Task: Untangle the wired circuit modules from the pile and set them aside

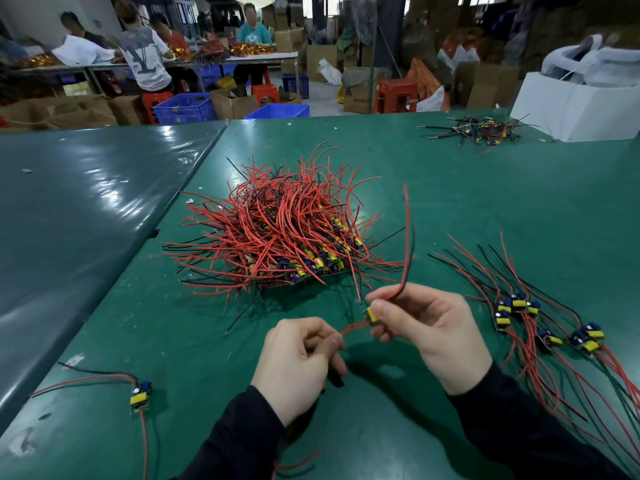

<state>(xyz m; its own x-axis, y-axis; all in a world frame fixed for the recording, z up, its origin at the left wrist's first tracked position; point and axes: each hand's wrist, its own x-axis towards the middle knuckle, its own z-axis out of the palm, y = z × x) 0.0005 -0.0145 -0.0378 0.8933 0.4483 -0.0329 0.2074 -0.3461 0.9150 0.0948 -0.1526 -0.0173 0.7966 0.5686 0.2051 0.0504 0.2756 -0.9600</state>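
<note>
A big tangled pile (277, 230) of red and black wires with yellow and blue circuit modules lies at the middle of the green table (467, 209). In front of it my right hand (426, 327) grips one small yellow module (371, 315), its red and black wires rising past my fingers. My left hand (298, 358) pinches the red wires on that module's other side. Several separated modules (550, 323) lie in a loose row to the right, wires fanned out. One single module (140, 395) lies at the near left.
A smaller heap of wired modules (481, 130) sits at the far right beside a white box (575, 105). A second, darker table (79, 209) adjoins on the left. Behind, people work at a long table among cartons, blue crates and red stools.
</note>
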